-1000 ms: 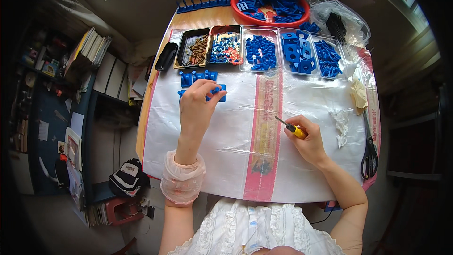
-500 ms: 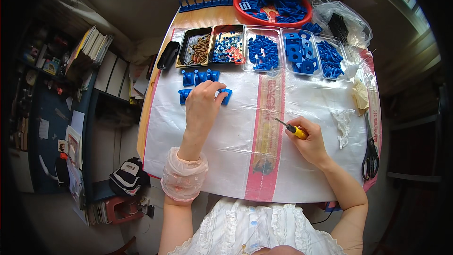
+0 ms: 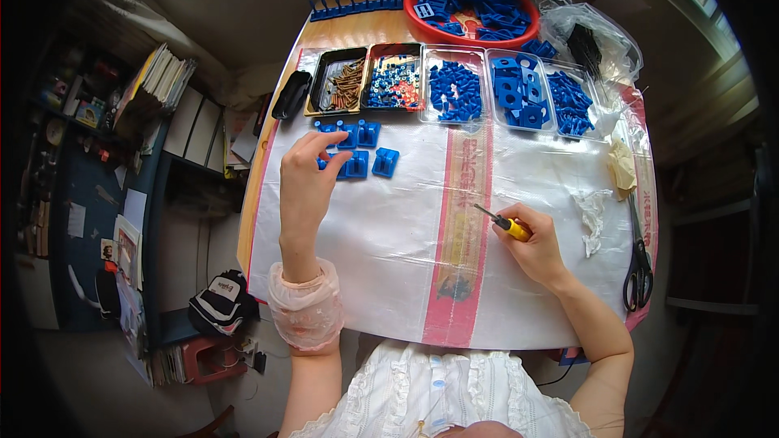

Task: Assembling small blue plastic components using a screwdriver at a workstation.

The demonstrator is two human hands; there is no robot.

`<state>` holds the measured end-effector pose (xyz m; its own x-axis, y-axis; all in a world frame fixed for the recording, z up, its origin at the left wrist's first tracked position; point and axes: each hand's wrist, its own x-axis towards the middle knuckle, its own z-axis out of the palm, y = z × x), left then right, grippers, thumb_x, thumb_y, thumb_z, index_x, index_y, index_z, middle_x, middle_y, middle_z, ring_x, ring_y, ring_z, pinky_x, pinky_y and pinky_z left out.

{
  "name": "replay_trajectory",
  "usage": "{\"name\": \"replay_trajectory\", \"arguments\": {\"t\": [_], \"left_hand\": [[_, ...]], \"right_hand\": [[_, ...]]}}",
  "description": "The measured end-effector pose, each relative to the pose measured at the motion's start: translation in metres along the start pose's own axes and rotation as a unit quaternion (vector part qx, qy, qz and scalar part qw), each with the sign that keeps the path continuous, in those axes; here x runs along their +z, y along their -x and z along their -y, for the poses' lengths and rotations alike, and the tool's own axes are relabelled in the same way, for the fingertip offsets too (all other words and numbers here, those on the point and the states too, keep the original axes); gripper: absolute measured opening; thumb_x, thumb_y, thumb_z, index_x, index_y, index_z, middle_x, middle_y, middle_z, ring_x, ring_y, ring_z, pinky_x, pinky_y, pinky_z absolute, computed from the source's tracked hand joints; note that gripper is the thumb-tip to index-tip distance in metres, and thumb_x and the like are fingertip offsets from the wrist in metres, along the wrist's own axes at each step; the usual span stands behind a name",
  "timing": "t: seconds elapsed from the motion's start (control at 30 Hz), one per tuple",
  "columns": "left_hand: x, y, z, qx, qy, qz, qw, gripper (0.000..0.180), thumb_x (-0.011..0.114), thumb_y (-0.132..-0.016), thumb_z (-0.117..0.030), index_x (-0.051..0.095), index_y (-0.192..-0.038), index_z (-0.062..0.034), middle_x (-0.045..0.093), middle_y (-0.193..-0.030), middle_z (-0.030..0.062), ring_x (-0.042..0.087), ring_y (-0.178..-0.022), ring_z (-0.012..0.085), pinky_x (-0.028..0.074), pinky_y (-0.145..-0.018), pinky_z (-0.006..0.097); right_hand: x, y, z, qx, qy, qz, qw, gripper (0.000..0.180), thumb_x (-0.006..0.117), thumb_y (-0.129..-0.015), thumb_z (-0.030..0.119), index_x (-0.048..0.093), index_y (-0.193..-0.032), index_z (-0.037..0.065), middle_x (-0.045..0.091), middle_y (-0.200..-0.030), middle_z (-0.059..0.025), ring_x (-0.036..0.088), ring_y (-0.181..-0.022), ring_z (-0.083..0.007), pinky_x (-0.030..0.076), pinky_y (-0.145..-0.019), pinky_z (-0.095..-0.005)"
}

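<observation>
My left hand (image 3: 307, 169) is over the left part of the table, at the near row of small blue plastic blocks (image 3: 355, 165). Its thumb and forefinger are curved but apart, and it partly hides the blocks at that row's left end. One blue block (image 3: 385, 162) stands a little apart to the right. Just beyond lies another row of blue blocks (image 3: 368, 134). My right hand (image 3: 537, 245) is closed round the yellow-and-black handle of a screwdriver (image 3: 513, 229), whose metal shaft points up and left above the sheet.
Across the back stand a tray of screws (image 3: 308, 107), a tray of small nuts (image 3: 393, 109) and clear boxes of blue parts (image 3: 453, 119). Behind them are a red basin (image 3: 531, 28) of blue pieces and a blue rack (image 3: 349, 11). Black scissors (image 3: 638, 280) lie at the right edge.
My left hand has moved left, away from the right end of the near row, uncovering a blue block there. My right hand with the screwdriver has hardly moved.
</observation>
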<state>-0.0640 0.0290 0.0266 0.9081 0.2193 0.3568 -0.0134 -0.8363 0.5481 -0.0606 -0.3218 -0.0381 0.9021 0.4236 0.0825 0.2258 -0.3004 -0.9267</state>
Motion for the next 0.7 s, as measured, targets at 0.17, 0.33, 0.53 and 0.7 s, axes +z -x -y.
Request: {"name": "replay_trajectory", "arguments": {"t": [0.17,0.33,0.53,0.7], "left_hand": [[0.013,0.002,0.012,-0.006,0.049,0.053,0.997,0.024,0.079,-0.083,0.001,0.077,-0.107,-0.0003,0.073,-0.095,0.0136,0.071,-0.076,0.0223,0.057,-0.071,0.034],[0.024,0.002,0.018,0.022,0.053,0.049,0.997,0.018,0.077,-0.084,0.002,0.077,-0.102,0.0013,0.074,-0.093,0.0145,0.072,-0.078,0.0237,0.058,-0.073,0.033],[0.023,0.002,0.018,-0.001,0.056,0.057,0.997,0.019,0.078,-0.084,0.000,0.077,-0.103,0.0012,0.075,-0.094,0.0139,0.072,-0.078,0.0211,0.058,-0.075,0.031],[0.023,0.003,0.012,-0.005,0.043,0.057,0.997,0.022,0.079,-0.084,-0.002,0.077,-0.106,-0.0008,0.074,-0.096,0.0134,0.071,-0.078,0.0250,0.057,-0.074,0.037]], "right_hand": [[0.001,-0.001,0.003,-0.008,0.003,-0.003,1.000,0.007,0.072,-0.091,-0.002,0.066,-0.095,-0.002,0.057,-0.074,0.0009,0.049,-0.066,-0.0036,0.037,-0.057,-0.0233],[0.002,-0.001,0.002,-0.010,-0.005,-0.005,1.000,0.009,0.071,-0.089,-0.005,0.068,-0.097,-0.002,0.059,-0.073,-0.0024,0.050,-0.064,-0.0052,0.038,-0.056,-0.0255],[0.001,-0.001,0.002,-0.012,0.004,-0.002,1.000,0.011,0.071,-0.088,-0.006,0.068,-0.098,-0.002,0.061,-0.074,-0.0052,0.051,-0.064,-0.0064,0.040,-0.056,-0.0265],[0.002,-0.001,0.003,-0.019,0.003,-0.004,1.000,0.012,0.071,-0.087,-0.006,0.069,-0.098,-0.002,0.061,-0.073,-0.0057,0.051,-0.063,-0.0070,0.040,-0.056,-0.0269]]}}
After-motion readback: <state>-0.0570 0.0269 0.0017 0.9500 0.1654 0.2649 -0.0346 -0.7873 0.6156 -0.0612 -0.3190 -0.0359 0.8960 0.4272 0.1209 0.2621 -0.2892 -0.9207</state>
